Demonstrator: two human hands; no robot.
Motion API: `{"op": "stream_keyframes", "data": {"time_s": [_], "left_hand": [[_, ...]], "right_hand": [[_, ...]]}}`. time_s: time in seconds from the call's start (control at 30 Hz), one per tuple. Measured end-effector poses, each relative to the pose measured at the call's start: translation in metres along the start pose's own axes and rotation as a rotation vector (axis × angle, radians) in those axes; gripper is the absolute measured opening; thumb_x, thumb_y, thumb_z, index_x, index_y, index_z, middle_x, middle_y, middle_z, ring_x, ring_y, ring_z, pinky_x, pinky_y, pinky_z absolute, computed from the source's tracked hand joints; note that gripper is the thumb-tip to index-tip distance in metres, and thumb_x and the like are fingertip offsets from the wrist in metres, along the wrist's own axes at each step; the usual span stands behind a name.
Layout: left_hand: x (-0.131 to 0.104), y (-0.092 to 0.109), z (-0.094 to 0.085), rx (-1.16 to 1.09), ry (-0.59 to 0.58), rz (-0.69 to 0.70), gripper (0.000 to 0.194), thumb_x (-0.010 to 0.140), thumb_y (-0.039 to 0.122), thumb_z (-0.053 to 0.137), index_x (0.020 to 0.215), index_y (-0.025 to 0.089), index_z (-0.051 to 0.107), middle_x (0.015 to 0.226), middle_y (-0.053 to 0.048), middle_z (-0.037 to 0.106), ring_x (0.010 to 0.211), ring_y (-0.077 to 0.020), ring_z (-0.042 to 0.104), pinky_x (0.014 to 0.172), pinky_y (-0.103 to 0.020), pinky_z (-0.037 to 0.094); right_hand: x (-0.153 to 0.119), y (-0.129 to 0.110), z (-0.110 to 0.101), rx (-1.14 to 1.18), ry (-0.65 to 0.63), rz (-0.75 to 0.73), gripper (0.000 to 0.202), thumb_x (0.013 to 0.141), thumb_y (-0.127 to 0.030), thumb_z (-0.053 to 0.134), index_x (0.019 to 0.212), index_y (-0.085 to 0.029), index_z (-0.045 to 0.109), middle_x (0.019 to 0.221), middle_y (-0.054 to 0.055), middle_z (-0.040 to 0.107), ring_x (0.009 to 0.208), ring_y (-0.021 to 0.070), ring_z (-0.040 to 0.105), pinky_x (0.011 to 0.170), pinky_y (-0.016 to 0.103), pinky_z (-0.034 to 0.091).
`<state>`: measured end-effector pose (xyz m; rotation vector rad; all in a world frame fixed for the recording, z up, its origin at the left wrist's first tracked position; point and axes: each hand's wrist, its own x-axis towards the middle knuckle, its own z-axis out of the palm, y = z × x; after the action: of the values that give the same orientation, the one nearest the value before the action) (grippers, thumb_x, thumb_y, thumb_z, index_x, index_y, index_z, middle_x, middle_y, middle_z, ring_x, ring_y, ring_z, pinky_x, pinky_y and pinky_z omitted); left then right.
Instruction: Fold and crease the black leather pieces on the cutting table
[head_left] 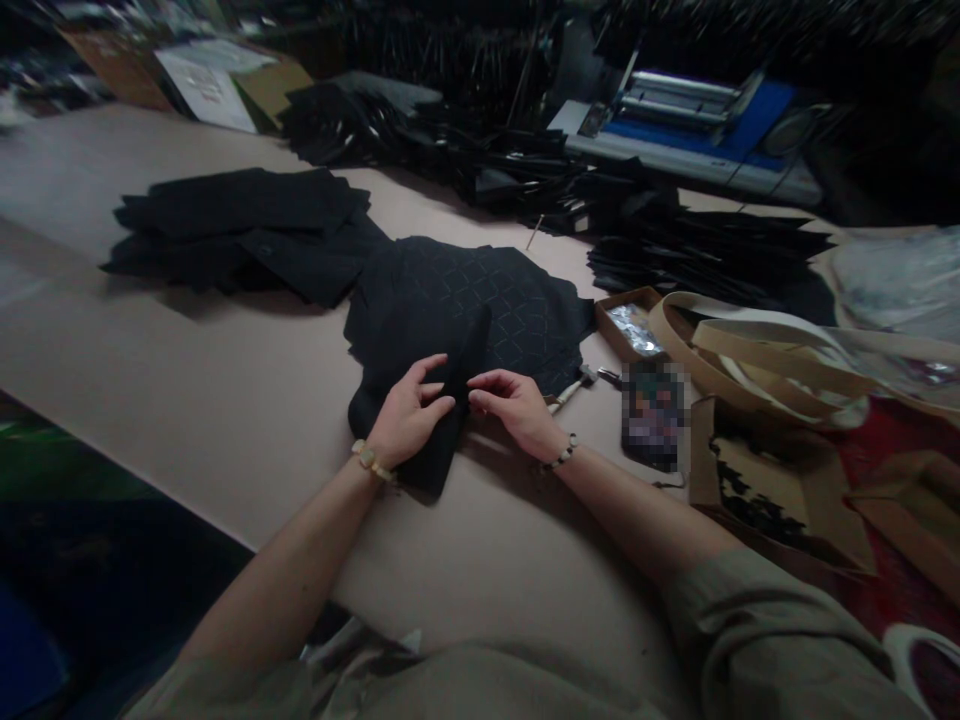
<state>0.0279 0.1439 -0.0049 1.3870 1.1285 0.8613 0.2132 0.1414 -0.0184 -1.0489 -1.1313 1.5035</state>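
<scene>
A black cut piece of fabric or leather [416, 470] lies in front of me, partly raised, over a pile of black pieces with a diamond stitch pattern [495, 290]. My left hand [409, 415] rests on this piece with its fingers apart. At the piece's right edge, my right hand [517, 405] has thumb and forefinger pinched together; what is between them is too small and dark to make out. Just beyond the right hand lies a small hammer [587, 376] with a pale handle.
Stacked black pieces [247, 225] lie left on the pale table [187, 400], with more piles [697, 250] behind. To the right are a phone [652, 415], a cardboard box of small black parts [780, 470], a small box of shiny bits [634, 328] and beige strapping [780, 350].
</scene>
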Motion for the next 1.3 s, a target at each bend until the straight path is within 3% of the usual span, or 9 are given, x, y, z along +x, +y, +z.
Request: {"op": "stream_keyframes", "data": {"time_s": [0.1,0.17,0.43,0.63,0.93,1.3], "left_hand": [[0.0026,-0.0003,-0.0014,-0.095,-0.071,-0.113,0.043,0.076,0.036,0.071,0.113,0.013,0.066,0.089,-0.006,0.073,0.083,-0.0184,0.067,0.077,-0.028,0.051],[0.0030,0.0003,-0.0018,-0.137,-0.104,-0.145,0.038,0.076,0.039,0.071,0.105,0.014,0.069,0.093,-0.006,0.073,0.086,-0.0182,0.066,0.081,-0.028,0.050],[0.0022,-0.0023,-0.0007,-0.155,-0.097,-0.156,0.042,0.078,0.044,0.070,0.110,0.017,0.072,0.089,-0.005,0.074,0.086,-0.0194,0.065,0.080,-0.030,0.050],[0.0023,-0.0029,-0.0006,-0.070,-0.083,-0.111,0.042,0.078,0.043,0.069,0.109,0.016,0.073,0.102,-0.007,0.074,0.093,-0.0212,0.065,0.083,-0.031,0.049],[0.0017,-0.0005,-0.0007,0.014,-0.040,-0.103,0.041,0.079,0.043,0.066,0.109,0.015,0.072,0.106,-0.007,0.073,0.095,-0.0212,0.064,0.087,-0.032,0.047],[0.0027,-0.0052,0.0001,-0.018,-0.025,-0.099,0.039,0.079,0.043,0.067,0.108,0.016,0.072,0.100,-0.005,0.074,0.088,-0.0191,0.064,0.082,-0.030,0.048]], "right_hand": [[0.0002,0.0004,0.0003,0.000,-0.008,-0.005,0.030,0.067,-0.036,0.083,0.087,-0.018,0.069,0.077,-0.002,0.065,0.065,0.0091,0.057,0.061,0.023,0.049],[0.0007,0.0004,0.0004,-0.005,-0.014,-0.005,0.032,0.067,-0.038,0.083,0.086,-0.018,0.067,0.080,-0.001,0.065,0.068,0.0097,0.059,0.061,0.023,0.052],[0.0032,0.0032,-0.0076,-0.162,-0.057,-0.046,0.027,0.074,-0.038,0.078,0.089,-0.019,0.068,0.081,0.000,0.066,0.069,0.0113,0.060,0.063,0.024,0.052],[0.0013,0.0078,-0.0090,-0.273,-0.058,-0.115,0.024,0.077,-0.038,0.075,0.091,-0.020,0.070,0.086,0.002,0.068,0.076,0.0143,0.060,0.069,0.026,0.050],[0.0005,0.0061,-0.0078,-0.335,-0.075,-0.165,0.019,0.079,-0.036,0.073,0.090,-0.020,0.070,0.087,0.002,0.069,0.079,0.0150,0.061,0.074,0.028,0.048],[-0.0004,0.0048,-0.0075,-0.373,-0.081,-0.175,0.018,0.079,-0.035,0.073,0.089,-0.020,0.070,0.086,0.002,0.070,0.080,0.0156,0.062,0.076,0.029,0.048]]}}
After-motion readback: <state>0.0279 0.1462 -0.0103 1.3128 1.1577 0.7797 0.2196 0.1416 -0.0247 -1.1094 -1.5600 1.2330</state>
